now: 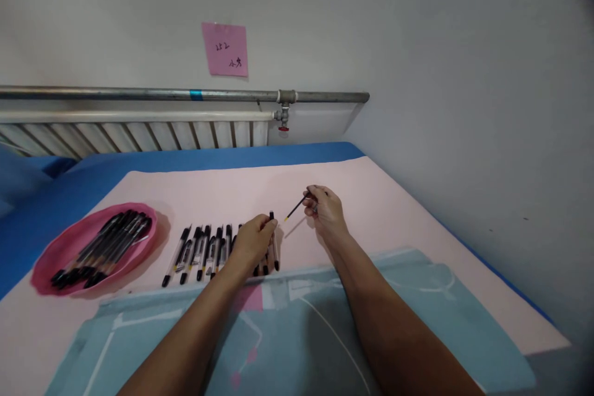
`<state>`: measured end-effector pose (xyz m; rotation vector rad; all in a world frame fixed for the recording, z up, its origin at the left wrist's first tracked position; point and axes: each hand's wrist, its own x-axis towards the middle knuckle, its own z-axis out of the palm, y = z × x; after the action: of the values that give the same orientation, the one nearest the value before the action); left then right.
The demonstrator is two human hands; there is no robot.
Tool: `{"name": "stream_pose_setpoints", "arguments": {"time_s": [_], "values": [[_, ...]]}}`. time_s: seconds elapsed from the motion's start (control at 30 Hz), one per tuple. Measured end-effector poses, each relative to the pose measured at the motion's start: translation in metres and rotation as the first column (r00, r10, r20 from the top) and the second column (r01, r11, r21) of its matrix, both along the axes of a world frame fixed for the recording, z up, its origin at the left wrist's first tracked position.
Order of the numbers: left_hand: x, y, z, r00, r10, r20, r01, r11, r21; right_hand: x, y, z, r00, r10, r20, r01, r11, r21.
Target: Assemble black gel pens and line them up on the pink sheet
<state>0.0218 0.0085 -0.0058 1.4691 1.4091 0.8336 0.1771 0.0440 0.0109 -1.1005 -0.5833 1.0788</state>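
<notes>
My right hand (325,209) pinches a thin black refill (295,208) with a pale tip that points down and left. My left hand (253,240) is closed on a black pen barrel (271,218) whose end sticks up just left of the refill's tip. Below and left of my left hand, a row of black pens (199,252) lies side by side on the pink sheet (380,210). Some pens in the row are hidden behind my left hand.
A pink tray (51,260) at the left holds several more black pens (104,246). A light blue mat (417,322) covers the near part of the table. A wall (487,105) runs along the right, with a radiator (139,135) and pipe (185,94) at the back.
</notes>
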Motion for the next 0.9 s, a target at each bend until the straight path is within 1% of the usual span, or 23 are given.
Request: {"name": "stream_pose_setpoints", "arguments": {"time_s": [0.1, 0.17, 0.3, 0.4, 0.5, 0.63, 0.8, 0.9], "values": [[0.006, -0.004, -0.003, 0.996, -0.009, -0.084, 0.011, 1.000, 0.021, 0.003, 0.002, -0.002, 1.000, -0.003, 0.004, 0.003, 1.000, -0.019], [0.008, -0.006, -0.004, 0.985, -0.013, -0.171, 0.024, 0.998, 0.061, 0.006, 0.005, -0.006, 1.000, 0.017, 0.003, -0.017, 0.999, -0.033], [0.007, -0.009, -0.003, 0.928, -0.001, -0.374, 0.063, 0.986, 0.154, 0.013, 0.010, -0.014, 0.998, 0.066, 0.015, -0.064, 0.995, -0.082], [0.009, -0.008, -0.001, 0.880, -0.021, -0.475, 0.121, 0.976, 0.181, 0.015, 0.014, -0.018, 0.998, 0.065, 0.007, -0.064, 0.993, -0.099], [0.010, -0.009, 0.002, 0.841, -0.045, -0.539, 0.168, 0.969, 0.181, 0.014, 0.017, -0.020, 0.998, 0.068, 0.008, -0.067, 0.994, -0.090], [0.006, -0.012, 0.006, 0.786, -0.050, -0.616, 0.158, 0.980, 0.123, 0.009, 0.018, -0.025, 0.994, 0.099, 0.054, -0.092, 0.989, -0.120], [-0.006, -0.016, 0.010, 0.761, -0.087, -0.643, 0.181, 0.980, 0.081, 0.004, 0.017, -0.033, 0.986, 0.141, 0.087, -0.129, 0.983, -0.133], [-0.013, -0.017, 0.011, 0.757, -0.068, -0.649, 0.169, 0.981, 0.094, 0.001, 0.015, -0.036, 0.984, 0.149, 0.095, -0.136, 0.982, -0.131]]}}
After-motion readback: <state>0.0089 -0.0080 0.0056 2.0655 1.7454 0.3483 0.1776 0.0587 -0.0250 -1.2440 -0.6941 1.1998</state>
